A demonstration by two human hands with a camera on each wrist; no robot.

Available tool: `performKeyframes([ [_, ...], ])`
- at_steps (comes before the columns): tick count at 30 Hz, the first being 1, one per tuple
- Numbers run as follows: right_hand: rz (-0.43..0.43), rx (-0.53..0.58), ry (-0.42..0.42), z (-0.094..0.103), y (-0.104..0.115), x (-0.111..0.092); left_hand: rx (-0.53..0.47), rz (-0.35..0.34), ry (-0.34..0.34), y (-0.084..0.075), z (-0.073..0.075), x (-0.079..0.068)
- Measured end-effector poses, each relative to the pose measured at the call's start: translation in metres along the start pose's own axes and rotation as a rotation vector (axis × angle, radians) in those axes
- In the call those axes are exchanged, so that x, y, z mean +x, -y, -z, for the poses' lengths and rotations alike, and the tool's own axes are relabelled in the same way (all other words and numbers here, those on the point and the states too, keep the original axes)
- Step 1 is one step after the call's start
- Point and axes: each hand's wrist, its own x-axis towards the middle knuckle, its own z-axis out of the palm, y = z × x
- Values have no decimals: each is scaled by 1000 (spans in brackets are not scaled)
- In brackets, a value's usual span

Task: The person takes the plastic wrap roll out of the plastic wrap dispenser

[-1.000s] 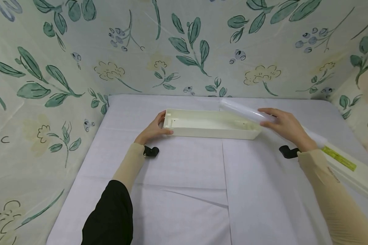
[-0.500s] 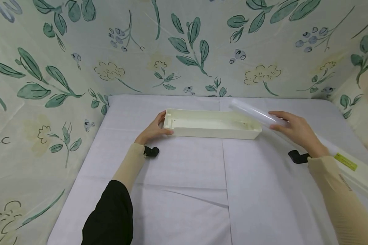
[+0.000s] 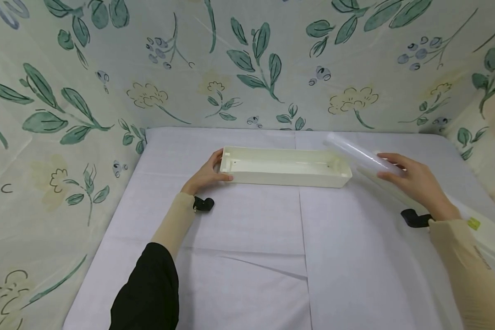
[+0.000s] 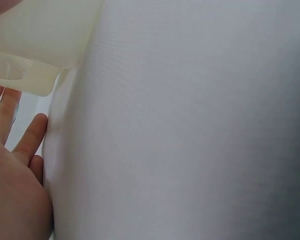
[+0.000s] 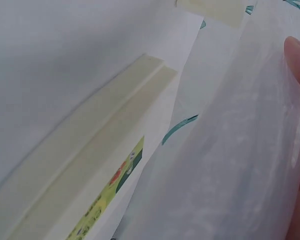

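Note:
A long cream plastic tray (image 3: 284, 178), shaped like an open-topped box, lies lengthwise on the table. My left hand (image 3: 206, 175) grips its left end, thumb at the near side and fingers behind. In the left wrist view the end of the tray (image 4: 45, 35) shows above that hand's fingers. My right hand (image 3: 418, 185) holds a roll of clear cling film (image 3: 360, 153) at a slant, its far end pointing back and left, just past the tray's right end. The right wrist view has the film roll (image 5: 230, 155) large, with right-hand fingertips (image 5: 297, 60) curled along its edge.
A long cream cover (image 3: 492, 243) with a yellow-green label (image 3: 474, 223) lies at the right, partly hidden by the right arm. White cloth (image 3: 247, 275) covers the table. A leaf-patterned curtain (image 3: 255, 68) hangs behind and at the sides.
My right hand has moved right and a little nearer with the cling film roll, away from over the tray's right end. More of the label is hidden. My left hand and the tray stay put.

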Motion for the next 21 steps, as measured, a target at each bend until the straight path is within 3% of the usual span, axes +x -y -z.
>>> performKeyframes([
  [8,-30,-28,-18,5,-10,-13,-3,2,3,1,1,0],
  [21,-78,-15,21,7,-20,-26,-2,2,6,4,1,2],
])
